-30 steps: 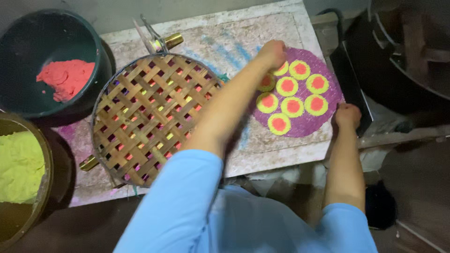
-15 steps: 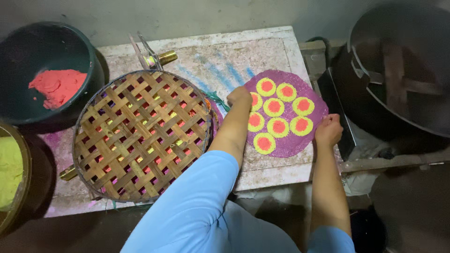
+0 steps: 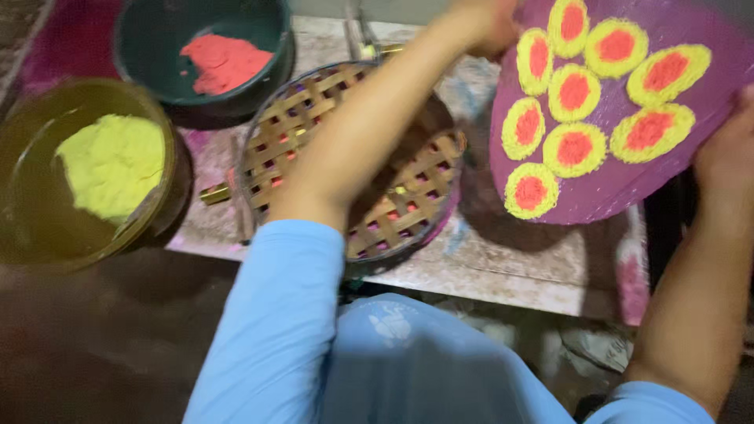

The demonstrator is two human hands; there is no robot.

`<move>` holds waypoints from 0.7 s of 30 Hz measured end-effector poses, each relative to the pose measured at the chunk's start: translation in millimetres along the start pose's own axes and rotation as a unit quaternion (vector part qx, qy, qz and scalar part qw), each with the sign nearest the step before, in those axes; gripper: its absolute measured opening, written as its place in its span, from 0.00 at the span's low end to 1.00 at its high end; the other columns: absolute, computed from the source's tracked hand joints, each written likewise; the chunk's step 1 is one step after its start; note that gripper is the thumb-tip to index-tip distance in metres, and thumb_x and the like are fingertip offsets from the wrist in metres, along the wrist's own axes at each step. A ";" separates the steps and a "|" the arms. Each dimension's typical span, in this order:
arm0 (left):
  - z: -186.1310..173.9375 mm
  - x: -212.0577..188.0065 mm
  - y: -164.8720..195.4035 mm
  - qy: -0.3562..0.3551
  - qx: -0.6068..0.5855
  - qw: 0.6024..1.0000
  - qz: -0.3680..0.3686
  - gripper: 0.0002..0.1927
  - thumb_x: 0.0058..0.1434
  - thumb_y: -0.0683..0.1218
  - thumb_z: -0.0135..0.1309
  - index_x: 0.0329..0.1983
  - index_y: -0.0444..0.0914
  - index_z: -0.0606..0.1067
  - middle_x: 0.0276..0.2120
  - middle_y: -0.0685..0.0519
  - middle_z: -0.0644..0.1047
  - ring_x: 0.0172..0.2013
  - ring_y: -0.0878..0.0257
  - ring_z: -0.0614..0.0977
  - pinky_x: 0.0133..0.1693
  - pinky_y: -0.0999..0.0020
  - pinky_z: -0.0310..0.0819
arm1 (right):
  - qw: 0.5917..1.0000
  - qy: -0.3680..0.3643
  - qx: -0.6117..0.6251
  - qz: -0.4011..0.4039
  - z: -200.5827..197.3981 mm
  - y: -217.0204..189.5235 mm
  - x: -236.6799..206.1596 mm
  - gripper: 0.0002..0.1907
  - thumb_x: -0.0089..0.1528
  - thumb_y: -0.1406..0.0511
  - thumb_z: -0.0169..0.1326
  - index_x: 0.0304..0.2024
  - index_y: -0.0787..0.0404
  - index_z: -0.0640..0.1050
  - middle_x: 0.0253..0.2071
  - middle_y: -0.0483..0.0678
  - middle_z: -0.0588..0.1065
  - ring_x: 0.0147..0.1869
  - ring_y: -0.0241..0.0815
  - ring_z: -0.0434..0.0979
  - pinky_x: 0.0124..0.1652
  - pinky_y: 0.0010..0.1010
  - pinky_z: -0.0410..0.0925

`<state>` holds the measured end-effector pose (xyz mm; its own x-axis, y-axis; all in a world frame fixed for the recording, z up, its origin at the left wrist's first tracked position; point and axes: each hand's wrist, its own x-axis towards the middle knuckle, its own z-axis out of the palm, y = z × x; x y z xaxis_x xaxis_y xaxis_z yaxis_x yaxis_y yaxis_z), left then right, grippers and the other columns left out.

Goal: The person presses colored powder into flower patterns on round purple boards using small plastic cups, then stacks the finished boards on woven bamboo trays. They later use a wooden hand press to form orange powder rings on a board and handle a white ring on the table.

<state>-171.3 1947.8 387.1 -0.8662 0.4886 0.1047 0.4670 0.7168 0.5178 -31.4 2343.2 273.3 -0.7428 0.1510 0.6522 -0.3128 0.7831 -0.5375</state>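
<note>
Now both hands (image 3: 726, 157) grip the tilted purple disc (image 3: 620, 184) by its edges

No pkgs, labels, signs or screens in view.
</note>
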 end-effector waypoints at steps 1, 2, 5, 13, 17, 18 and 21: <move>-20.0 -16.4 -13.8 0.002 -0.051 0.999 -0.008 0.18 0.61 0.56 0.52 0.36 0.38 0.81 0.26 0.51 0.83 0.26 0.59 0.85 0.32 0.58 0.80 | 0.999 -0.012 0.039 0.001 10.7 -19.4 11.1 0.08 0.76 0.72 0.41 0.54 0.66 0.72 0.51 0.50 0.75 0.54 0.44 0.76 0.55 0.36 0.69; -42.0 -38.8 -30.6 -0.009 -0.106 0.994 0.000 0.19 0.65 0.56 0.52 0.35 0.36 0.81 0.25 0.51 0.80 0.25 0.60 0.81 0.31 0.58 0.76 | 0.997 -0.024 0.077 0.002 22.0 -40.5 22.3 0.10 0.78 0.71 0.41 0.56 0.65 0.73 0.53 0.49 0.76 0.56 0.42 0.77 0.56 0.35 0.69; -107.3 -125.6 -88.9 0.030 -0.025 0.997 -0.072 0.24 0.73 0.60 0.45 0.33 0.38 0.79 0.23 0.49 0.76 0.25 0.57 0.76 0.29 0.56 0.70 | 0.984 -0.055 0.166 -0.024 63.5 -110.8 40.4 0.10 0.79 0.70 0.41 0.57 0.66 0.73 0.53 0.47 0.77 0.55 0.38 0.76 0.55 0.30 0.69; -140.8 -347.5 -194.8 0.116 -0.065 0.985 -0.108 0.11 0.71 0.48 0.52 0.45 0.35 0.71 0.27 0.49 0.79 0.28 0.62 0.84 0.32 0.62 0.75 | 0.964 -0.150 0.212 -0.061 189.1 -254.3 3.5 0.03 0.73 0.76 0.49 0.43 0.69 0.71 0.38 0.47 0.75 0.42 0.32 0.71 0.43 0.26 0.67; -106.7 -397.8 -225.8 0.118 -0.198 0.953 -0.195 0.08 0.71 0.46 0.51 0.46 0.36 0.71 0.24 0.54 0.77 0.24 0.66 0.80 0.27 0.65 0.74 | 0.965 -0.178 0.187 -0.049 222.2 -271.4 -26.5 0.04 0.74 0.75 0.52 0.42 0.68 0.72 0.36 0.47 0.75 0.41 0.33 0.73 0.43 0.28 0.68; -99.1 -403.4 -233.0 0.119 -0.223 0.943 -0.218 0.08 0.71 0.46 0.50 0.47 0.37 0.72 0.24 0.55 0.77 0.24 0.68 0.79 0.26 0.66 0.73 | 0.970 -0.169 0.164 -0.057 227.2 -272.8 -33.7 0.05 0.73 0.75 0.53 0.41 0.68 0.72 0.36 0.48 0.75 0.41 0.35 0.73 0.43 0.28 0.68; -81.4 -413.5 -249.7 0.158 -0.179 0.955 -0.176 0.09 0.71 0.46 0.51 0.49 0.37 0.73 0.23 0.53 0.77 0.22 0.66 0.78 0.27 0.67 0.72 | 0.976 -0.162 0.133 -0.065 234.8 -267.8 -47.7 0.04 0.73 0.75 0.55 0.43 0.68 0.74 0.36 0.50 0.76 0.41 0.38 0.74 0.43 0.30 0.69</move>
<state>55.8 1526.2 283.6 -0.9951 0.0329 0.0928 0.0951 0.5649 0.8196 -51.2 1984.6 260.6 -0.8216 -0.1719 0.5435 -0.5269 0.5928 -0.6091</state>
